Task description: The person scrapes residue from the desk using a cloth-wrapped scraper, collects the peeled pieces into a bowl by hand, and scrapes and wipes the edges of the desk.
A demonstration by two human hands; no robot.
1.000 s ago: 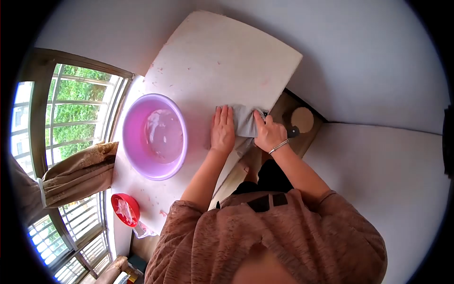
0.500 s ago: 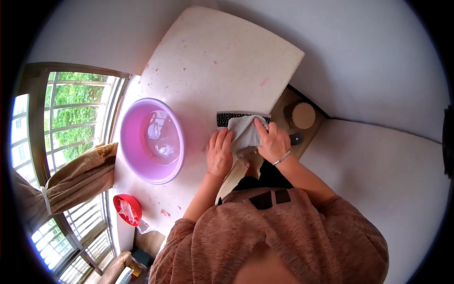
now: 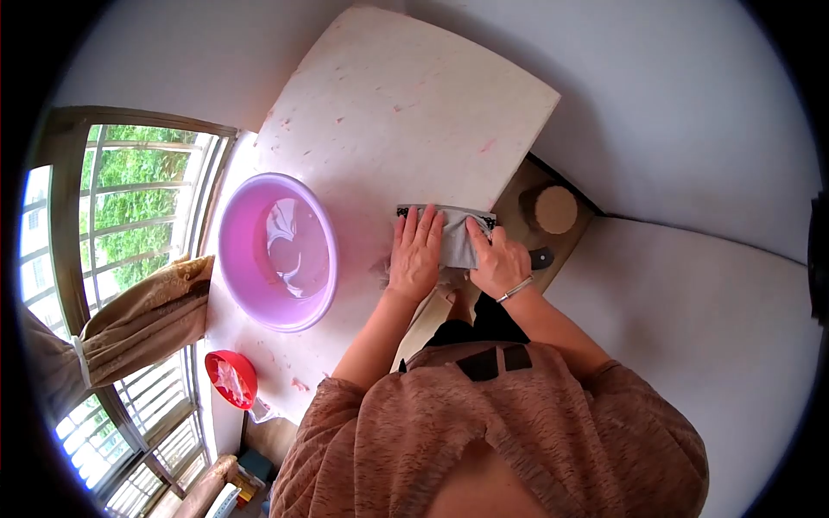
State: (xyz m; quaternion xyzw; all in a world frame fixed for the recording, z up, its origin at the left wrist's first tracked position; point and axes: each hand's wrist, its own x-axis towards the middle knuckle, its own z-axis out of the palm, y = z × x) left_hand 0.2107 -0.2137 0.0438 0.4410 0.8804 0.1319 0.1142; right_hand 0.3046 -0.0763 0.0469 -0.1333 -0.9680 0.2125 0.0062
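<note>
A broad blade (image 3: 404, 211) with a black speckled pattern lies across the table's near right edge, mostly under a grey cloth (image 3: 458, 246). Its dark handle (image 3: 541, 258) sticks out to the right, past my right hand. My left hand (image 3: 416, 257) rests flat on the left part of the cloth, fingers stretched forward. On the right part, my right hand (image 3: 499, 261) holds the cloth against the blade, its index finger extended and the other fingers curled.
A large purple basin (image 3: 237, 259) stands left of my hands on the white table (image 3: 414, 104). Nearer the window (image 3: 138, 198) is a red bowl (image 3: 244, 380) with pinkish-white contents. Pink scraps dot the tabletop. A round tan-topped object (image 3: 555, 210) stands beyond the right edge.
The cloth has shifted and spread over the blade, whose speckled surface showed more half a second ago. My left hand has moved forward and right, onto the cloth.
</note>
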